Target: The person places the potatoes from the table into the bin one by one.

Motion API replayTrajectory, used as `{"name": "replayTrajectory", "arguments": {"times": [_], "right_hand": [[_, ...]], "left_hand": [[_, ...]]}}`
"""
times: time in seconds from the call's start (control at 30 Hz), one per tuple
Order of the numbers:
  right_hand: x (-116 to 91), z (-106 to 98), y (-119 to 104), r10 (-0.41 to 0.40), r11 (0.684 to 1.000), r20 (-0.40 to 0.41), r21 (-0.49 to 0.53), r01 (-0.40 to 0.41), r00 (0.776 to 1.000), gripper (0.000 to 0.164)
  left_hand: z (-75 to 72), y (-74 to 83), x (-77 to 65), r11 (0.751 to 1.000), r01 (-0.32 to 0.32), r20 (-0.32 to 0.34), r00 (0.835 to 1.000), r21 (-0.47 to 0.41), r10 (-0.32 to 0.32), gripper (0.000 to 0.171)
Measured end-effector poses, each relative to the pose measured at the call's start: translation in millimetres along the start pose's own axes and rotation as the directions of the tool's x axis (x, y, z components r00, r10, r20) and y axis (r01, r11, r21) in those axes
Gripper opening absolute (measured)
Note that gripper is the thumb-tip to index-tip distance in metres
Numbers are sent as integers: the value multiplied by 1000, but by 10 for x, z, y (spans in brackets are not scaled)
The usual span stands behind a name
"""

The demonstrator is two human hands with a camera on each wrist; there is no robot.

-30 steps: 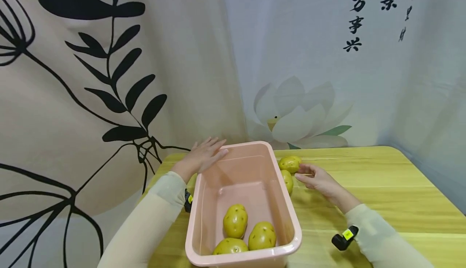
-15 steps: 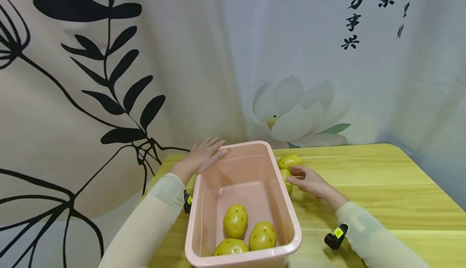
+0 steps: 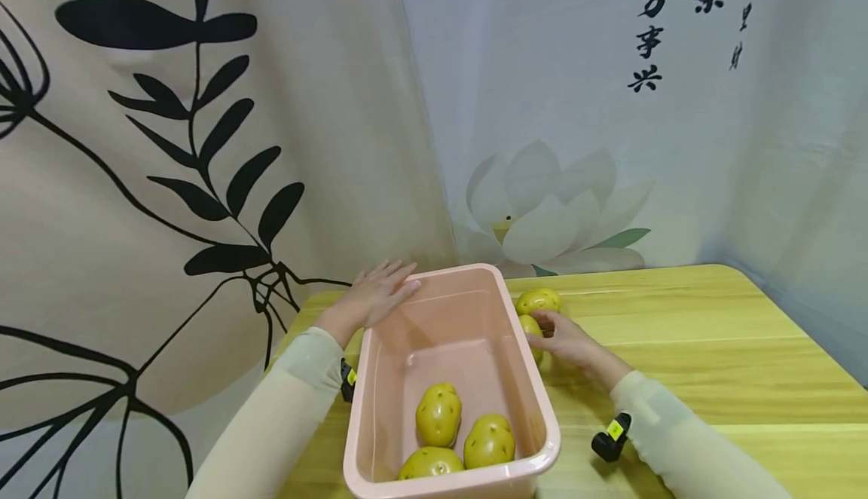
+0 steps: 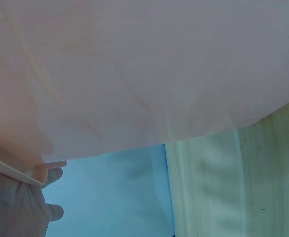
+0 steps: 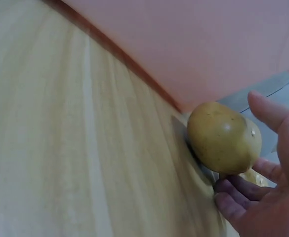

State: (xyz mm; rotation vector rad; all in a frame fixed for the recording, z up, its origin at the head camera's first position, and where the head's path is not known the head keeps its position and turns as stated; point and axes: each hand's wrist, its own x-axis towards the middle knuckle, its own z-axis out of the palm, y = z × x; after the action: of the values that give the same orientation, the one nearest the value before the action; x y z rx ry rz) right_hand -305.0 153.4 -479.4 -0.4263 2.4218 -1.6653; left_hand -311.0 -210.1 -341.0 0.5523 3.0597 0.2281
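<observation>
A pink plastic basin point(image 3: 454, 476) stands on the table with three potatoes at its near end, one of them a potato point(image 3: 438, 414). My left hand point(image 3: 369, 299) rests on the basin's far left corner with fingers extended; the left wrist view shows the hand point(image 4: 18, 205) at the rim. Beside the basin's right wall lie two more potatoes, a farther potato point(image 3: 539, 301) and a nearer potato point(image 5: 223, 138). My right hand point(image 3: 566, 342) is at the nearer one, fingers by its side and thumb held apart from its surface.
The yellow wood-grain table point(image 3: 705, 348) extends to the right of the basin. Behind it hangs a printed curtain point(image 3: 366, 122) with plant and lotus designs. A black wrist camera point(image 3: 610, 439) sits on the right sleeve.
My right hand has moved left toward the basin, and its fingers have come up to the nearer potato. My left hand stays on the basin's corner.
</observation>
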Motion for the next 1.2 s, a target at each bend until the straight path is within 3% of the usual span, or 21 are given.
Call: {"name": "replayTrajectory", "arguments": {"times": [0.13, 0.43, 0.77, 1.2], "right_hand": [[-6, 19, -4, -15, 1000, -10, 4, 15, 1000, 61], [-9, -2, 21, 48, 999, -32, -24, -49, 998, 69], [-92, -39, 77, 59, 996, -37, 62, -57, 998, 68], [-339, -266, 172, 95, 987, 29, 124, -98, 995, 74]], "left_hand": [[10, -11, 2, 1000, -3, -4, 1000, 1, 3, 75], [4, -3, -7, 1000, 0, -6, 1000, -9, 0, 72], [22, -1, -3, 1000, 2, 0, 1000, -9, -2, 71], [16, -5, -2, 1000, -16, -7, 1000, 2, 16, 72]]}}
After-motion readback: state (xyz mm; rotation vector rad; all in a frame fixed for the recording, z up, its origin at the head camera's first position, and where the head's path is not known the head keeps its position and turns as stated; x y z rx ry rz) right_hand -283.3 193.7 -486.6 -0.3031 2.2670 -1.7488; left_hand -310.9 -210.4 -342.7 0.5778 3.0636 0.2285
